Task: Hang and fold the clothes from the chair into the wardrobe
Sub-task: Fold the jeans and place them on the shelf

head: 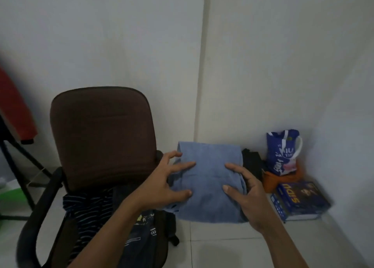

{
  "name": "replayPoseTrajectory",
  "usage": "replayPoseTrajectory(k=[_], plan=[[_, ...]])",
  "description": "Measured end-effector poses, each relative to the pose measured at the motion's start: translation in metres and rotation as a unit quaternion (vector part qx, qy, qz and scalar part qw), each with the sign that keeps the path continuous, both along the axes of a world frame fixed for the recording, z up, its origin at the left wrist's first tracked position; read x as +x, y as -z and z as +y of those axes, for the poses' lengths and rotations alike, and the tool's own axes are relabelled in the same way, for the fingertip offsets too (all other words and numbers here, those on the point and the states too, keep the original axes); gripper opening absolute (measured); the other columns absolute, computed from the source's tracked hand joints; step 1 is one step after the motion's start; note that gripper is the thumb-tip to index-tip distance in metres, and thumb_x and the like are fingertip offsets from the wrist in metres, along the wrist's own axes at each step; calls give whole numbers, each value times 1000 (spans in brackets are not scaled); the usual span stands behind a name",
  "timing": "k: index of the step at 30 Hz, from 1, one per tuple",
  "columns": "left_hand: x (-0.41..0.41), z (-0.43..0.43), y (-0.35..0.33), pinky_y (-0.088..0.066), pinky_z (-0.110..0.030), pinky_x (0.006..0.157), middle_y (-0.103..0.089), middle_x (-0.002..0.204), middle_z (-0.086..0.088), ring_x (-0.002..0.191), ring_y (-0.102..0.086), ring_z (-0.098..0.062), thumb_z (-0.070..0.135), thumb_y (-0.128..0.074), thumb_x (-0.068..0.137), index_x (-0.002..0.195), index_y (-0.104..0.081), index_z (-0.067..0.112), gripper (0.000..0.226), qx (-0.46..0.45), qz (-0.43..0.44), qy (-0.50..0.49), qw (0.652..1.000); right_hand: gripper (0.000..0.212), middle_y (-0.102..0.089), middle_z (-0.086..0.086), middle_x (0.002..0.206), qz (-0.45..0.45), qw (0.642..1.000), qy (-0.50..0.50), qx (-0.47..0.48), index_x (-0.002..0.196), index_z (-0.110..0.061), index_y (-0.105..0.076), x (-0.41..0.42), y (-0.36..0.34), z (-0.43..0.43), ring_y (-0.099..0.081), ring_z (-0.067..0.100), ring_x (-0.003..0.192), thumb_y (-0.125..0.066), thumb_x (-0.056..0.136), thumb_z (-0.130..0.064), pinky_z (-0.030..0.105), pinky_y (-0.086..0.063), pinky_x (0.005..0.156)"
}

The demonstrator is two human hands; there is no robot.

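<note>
A folded light blue garment [210, 186] is held up in front of me between both hands, above the tiled floor. My left hand [168, 184] grips its left edge, thumb and fingers spread over the cloth. My right hand [245, 194] grips the right edge the same way. To the left stands the brown office chair [101, 134] with black armrests. On its seat lie a dark striped garment [89, 213] and a dark printed garment [141, 239]. The wardrobe is out of view.
In the corner at the right are a blue printed bag [283, 152] on an orange cloth [273, 181], a blue box [301, 201] and a black cloth [252, 162]. A red padded board on a black stand [16, 109] is at the far left. White walls close in behind.
</note>
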State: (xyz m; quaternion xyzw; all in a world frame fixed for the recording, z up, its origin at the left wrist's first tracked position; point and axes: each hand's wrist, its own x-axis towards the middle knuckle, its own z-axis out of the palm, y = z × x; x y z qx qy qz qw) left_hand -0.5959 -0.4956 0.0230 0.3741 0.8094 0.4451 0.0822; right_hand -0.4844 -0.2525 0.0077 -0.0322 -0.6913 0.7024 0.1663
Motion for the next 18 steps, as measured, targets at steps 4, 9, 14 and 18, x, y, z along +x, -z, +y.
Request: replayPoseTrajectory(k=[4,9,14,18], plan=[[33,32,5,-40,-27,110,-22,148,22,136,-31,5,60,-89,57,135,-53,45,86,31,25,5,999,29,-68,-18,111,27,996,84,21,107,-17,-68,48,7,11,-65,3,106,-78,81,-7,19,-55,79],[90,60,19,-40,-38,113,-14,153,22,143,-28,-12,64,-90,50,133,-52,51,93,41,31,64,997,32,-70,-14,107,12,975,212,61,102,-19,-71,130,19,14,-67,6,103,-82,72,-23,24,-57,82],[167,61,32,-32,5,86,4,157,32,122,-4,38,49,-94,51,137,-46,54,99,47,-45,147,987,32,-73,-7,108,11,947,313,71,100,-16,-73,252,19,-3,-69,11,102,-79,68,-18,23,-58,80],[262,64,23,-26,10,89,3,160,28,125,-5,36,43,-95,55,143,-38,54,105,54,-62,268,960,31,-73,-6,110,-6,923,377,70,99,-20,-74,371,2,-43,-69,10,101,-79,69,-18,24,-58,79]])
